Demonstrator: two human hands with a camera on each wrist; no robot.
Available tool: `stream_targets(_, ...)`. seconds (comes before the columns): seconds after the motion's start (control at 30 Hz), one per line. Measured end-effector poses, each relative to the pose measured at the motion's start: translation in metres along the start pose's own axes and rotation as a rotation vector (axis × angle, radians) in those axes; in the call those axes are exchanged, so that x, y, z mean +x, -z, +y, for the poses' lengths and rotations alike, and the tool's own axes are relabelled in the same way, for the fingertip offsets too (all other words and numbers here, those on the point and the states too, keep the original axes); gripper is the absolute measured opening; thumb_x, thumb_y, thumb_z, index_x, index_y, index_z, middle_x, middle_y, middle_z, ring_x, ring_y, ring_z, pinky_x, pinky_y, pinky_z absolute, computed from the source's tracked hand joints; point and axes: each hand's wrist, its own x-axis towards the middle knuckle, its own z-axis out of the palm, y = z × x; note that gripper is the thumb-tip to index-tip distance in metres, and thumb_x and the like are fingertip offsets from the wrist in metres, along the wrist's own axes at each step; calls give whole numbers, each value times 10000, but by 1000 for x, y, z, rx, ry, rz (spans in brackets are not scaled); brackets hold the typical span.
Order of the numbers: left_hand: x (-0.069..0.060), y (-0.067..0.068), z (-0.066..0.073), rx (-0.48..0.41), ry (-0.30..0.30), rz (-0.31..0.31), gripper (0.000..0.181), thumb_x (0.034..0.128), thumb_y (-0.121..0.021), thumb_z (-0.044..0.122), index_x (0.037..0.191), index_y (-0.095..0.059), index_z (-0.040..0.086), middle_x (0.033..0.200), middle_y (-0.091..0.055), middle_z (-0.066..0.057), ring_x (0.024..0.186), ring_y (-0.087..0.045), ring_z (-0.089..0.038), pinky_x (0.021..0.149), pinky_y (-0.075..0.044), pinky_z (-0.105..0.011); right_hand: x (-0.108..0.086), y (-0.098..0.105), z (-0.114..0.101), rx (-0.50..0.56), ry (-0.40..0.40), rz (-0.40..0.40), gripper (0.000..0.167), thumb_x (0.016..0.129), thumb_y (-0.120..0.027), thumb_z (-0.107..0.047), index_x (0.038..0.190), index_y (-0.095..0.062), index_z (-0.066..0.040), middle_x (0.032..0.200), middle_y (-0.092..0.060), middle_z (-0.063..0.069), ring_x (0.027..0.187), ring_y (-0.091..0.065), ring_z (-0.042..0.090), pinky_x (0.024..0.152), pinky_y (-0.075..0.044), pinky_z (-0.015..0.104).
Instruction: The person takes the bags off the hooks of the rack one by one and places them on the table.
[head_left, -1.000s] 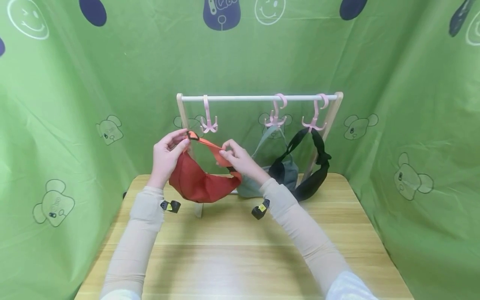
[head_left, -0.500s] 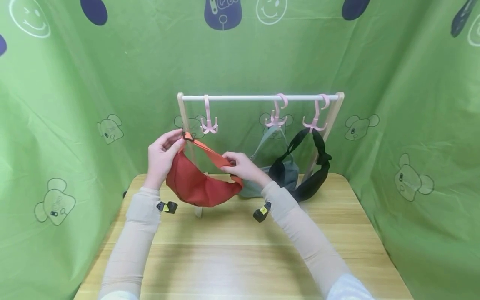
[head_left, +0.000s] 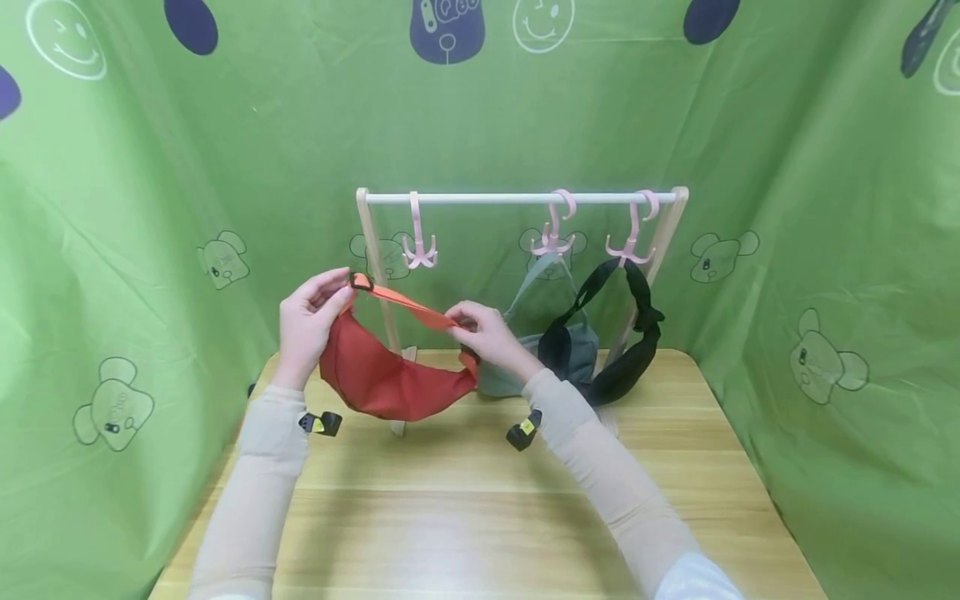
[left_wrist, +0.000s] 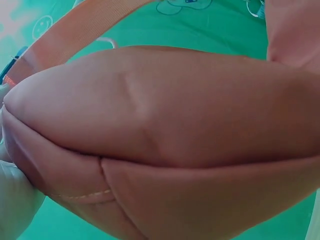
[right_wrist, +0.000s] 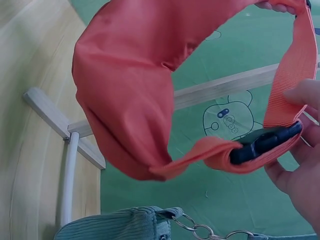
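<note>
A red waist bag (head_left: 390, 379) with an orange strap (head_left: 408, 304) hangs in the air between both hands, in front of the rack's left side. My left hand (head_left: 306, 329) pinches the strap's left end beside a dark slider buckle (head_left: 362, 282). The right hand (head_left: 491, 335) pinches the strap near its other end. In the right wrist view a black buckle (right_wrist: 265, 145) sits on the strap just under the right hand's fingers. The bag's body (left_wrist: 165, 110) fills most of the left wrist view and hides most of the left hand.
Behind the bag stands a rack with a white rail (head_left: 480, 198). A pink hook (head_left: 418, 250) with nothing on it hangs at the left. A grey-green bag (head_left: 498, 379) hangs on the middle hook, a black bag (head_left: 630, 367) on the right one. Below is a wooden table (head_left: 450, 517).
My left hand has moved left and slightly down, carrying the bag's left end with it. The right hand dropped a little, and the strap stretches longer between the hands.
</note>
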Motion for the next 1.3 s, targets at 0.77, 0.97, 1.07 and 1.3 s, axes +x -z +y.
stream_targets(0.77, -34, 55, -18, 94, 100, -33, 380, 880, -721, 139, 1226, -647, -1, 1021, -721, 165, 867, -705, -18, 758, -562, -149, -3, -13, -8, -88, 186, 78, 84, 873, -667, -28, 947, -692, -58, 897, -637, 77, 773, -545, 128, 698, -539, 438)
stream_targets(0.97, -44, 67, -19, 142, 116, -35, 380, 887, -712, 131, 1228, -638, -18, 1028, -716, 191, 871, -703, 4, 757, -561, -146, -5, -22, -12, -117, 197, 59, 88, 873, -664, -17, 944, -693, -59, 846, -616, 61, 748, -527, 113, 669, -504, 328)
stream_targets(1.07, -50, 73, -21, 163, 132, -36, 381, 891, -706, 130, 1233, -633, -23, 1022, -714, 198, 862, -705, 2, 754, -562, -147, -7, -28, -14, -110, 198, 56, 90, 864, -666, -11, 937, -695, -55, 830, -613, 61, 740, -528, 118, 659, -481, 255)
stream_targets(1.3, -64, 86, -32, 149, 185, -22, 394, 893, -699, 108, 1251, -616, -34, 988, -723, 193, 839, -711, -10, 745, -566, -156, -11, -44, -12, -123, 196, 53, 102, 851, -685, -14, 928, -702, -79, 815, -619, 35, 750, -510, 109, 666, -443, 203)
